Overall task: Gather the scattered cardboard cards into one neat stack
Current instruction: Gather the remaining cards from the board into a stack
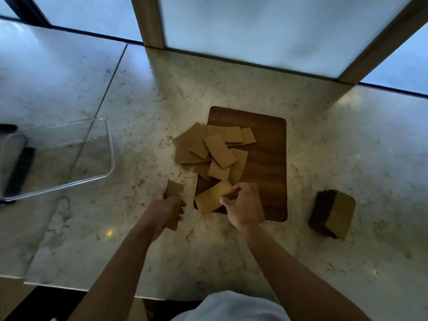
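Observation:
Several brown cardboard cards point(215, 149) lie scattered in an overlapping heap across the left edge of a dark wooden board point(268, 167). My left hand point(168, 210) is closed around a small bundle of cards point(174, 192) held upright, just left of the board's near corner. My right hand point(243, 205) pinches the edge of one card point(212, 198) that lies at the board's near left corner. Another card shows partly under that hand.
A thick, neat stack of cards point(333, 214) sits on the marble counter point(347, 147) to the right of the board. A clear plastic container point(58, 156) stands at the left. Window frames rise along the back edge. The counter's near edge runs below my forearms.

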Demonstrator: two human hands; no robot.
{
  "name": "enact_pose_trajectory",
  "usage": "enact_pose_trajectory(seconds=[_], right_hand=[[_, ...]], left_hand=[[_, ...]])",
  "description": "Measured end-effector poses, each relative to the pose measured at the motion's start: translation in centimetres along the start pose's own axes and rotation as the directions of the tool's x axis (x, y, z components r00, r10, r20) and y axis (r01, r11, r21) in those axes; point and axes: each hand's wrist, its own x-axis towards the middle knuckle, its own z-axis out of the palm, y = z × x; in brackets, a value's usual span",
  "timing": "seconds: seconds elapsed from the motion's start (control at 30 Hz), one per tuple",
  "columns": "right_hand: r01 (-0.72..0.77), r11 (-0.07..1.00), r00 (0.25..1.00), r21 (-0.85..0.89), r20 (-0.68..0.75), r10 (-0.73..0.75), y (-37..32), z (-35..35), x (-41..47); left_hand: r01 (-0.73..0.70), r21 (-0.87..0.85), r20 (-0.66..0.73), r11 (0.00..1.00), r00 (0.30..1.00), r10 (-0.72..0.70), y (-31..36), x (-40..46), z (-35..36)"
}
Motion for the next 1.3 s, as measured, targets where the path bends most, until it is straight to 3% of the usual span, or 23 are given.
enact_pose_trajectory(seconds=[0.1,0.2,0.27,0.33,0.47,0.53,0.57,0.63,0.7,0.77,0.83,0.9,0.97,1.07,1.13,1.2,1.23,1.3], right_hand=[[-0.127,0.942,0.975,0.310,0.215,0.060,0.8,-2.8,-0.4],[-0.112,0.926,0.949,0.361,0.315,-0.008,1.8,-4.8,-1.0],[-0.081,0.909,0.957,0.410,0.287,-0.044,2.6,-5.6,-0.9],[-0.084,0.895,0.968,0.439,0.250,-0.031,2.9,-6.1,-0.8],[-0.182,0.861,0.957,0.475,0.286,0.045,3.0,-5.3,-1.3],[-0.145,0.901,0.975,0.410,0.212,0.060,3.4,-4.5,-1.3],[-0.087,0.947,0.993,0.310,0.099,0.059,3.7,-4.4,-1.0],[-0.029,0.999,0.984,0.023,-0.178,0.033,4.1,-4.4,-0.2],[-0.075,0.964,0.965,-0.257,-0.263,0.005,4.4,-4.5,0.1],[-0.068,0.896,0.980,-0.439,-0.199,-0.023,4.6,-3.9,0.0],[-0.024,0.904,0.981,-0.426,-0.184,-0.060,4.6,-3.6,0.1],[-0.016,0.968,0.985,-0.249,-0.170,-0.028,4.3,-4.4,0.8],[-0.021,1.000,0.998,0.000,-0.067,0.021,3.9,-5.3,1.2],[0.012,0.978,0.991,0.209,0.129,-0.040,3.4,-5.7,0.8],[0.015,0.961,0.926,0.276,0.358,-0.118,3.0,-6.4,0.7],[0.073,0.979,0.807,0.188,0.566,-0.169,2.1,-7.7,0.7],[0.135,0.984,0.789,0.117,0.588,-0.178,1.6,-8.2,0.8],[0.186,0.979,0.862,0.088,0.464,-0.205,1.5,-8.6,1.5]], left_hand=[[-0.131,0.276,0.101,0.952,0.989,0.107,0.8,0.3,2.9],[-0.122,0.346,0.248,0.930,0.968,0.035,1.1,0.2,5.3],[-0.111,0.399,0.330,0.910,0.943,-0.030,1.0,0.0,6.4],[-0.078,0.367,0.385,0.927,0.920,-0.075,0.8,-0.3,7.0],[0.118,0.079,0.407,0.990,0.902,-0.140,0.0,-1.0,8.7],[0.186,-0.032,0.399,0.982,0.903,-0.159,-0.2,-1.0,9.1],[0.204,-0.082,0.407,0.976,0.901,-0.154,-0.3,-1.0,9.3],[0.210,-0.185,0.399,0.960,0.909,-0.121,-0.4,-1.0,9.0],[0.207,-0.305,0.354,0.930,0.931,-0.091,-0.5,-1.0,8.7],[0.187,-0.397,0.313,0.899,0.948,-0.059,-0.5,-0.7,8.4],[0.134,-0.402,0.268,0.906,0.963,-0.024,-0.3,-0.4,8.4],[0.080,-0.369,0.222,0.926,0.975,0.004,0.0,-0.3,8.5],[0.013,-0.301,0.161,0.953,0.986,0.037,0.3,-0.1,8.7],[-0.064,-0.211,0.102,0.975,0.991,0.087,0.5,0.2,9.4],[-0.062,-0.139,0.126,0.988,0.989,0.080,0.7,0.3,9.7],[-0.018,0.006,0.169,1.000,0.986,0.017,1.0,0.3,9.4],[-0.001,0.047,0.186,0.999,0.983,-0.007,1.1,0.4,9.1],[-0.007,-0.012,0.201,1.000,0.980,0.009,0.9,0.9,8.4]])
